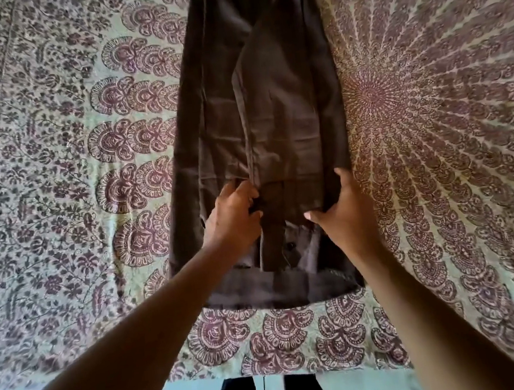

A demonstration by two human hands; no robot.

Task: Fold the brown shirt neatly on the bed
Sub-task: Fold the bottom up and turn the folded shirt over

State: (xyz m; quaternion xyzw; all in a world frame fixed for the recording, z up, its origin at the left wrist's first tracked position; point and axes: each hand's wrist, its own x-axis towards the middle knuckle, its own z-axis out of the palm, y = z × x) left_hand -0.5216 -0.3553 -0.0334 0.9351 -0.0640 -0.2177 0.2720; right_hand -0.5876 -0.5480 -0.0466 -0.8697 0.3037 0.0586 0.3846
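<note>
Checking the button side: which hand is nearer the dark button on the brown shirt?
Left. The left hand grips cloth just above the button; the right hand holds the shirt's right edge, farther off.

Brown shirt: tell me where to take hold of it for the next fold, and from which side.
Grip the brown shirt at its near end, one corner per hand, coming from the person's side of the bed cover. It lies as a long narrow strip running away, sides already folded in. The left hand and right hand pinch it there with curled fingers.
</note>
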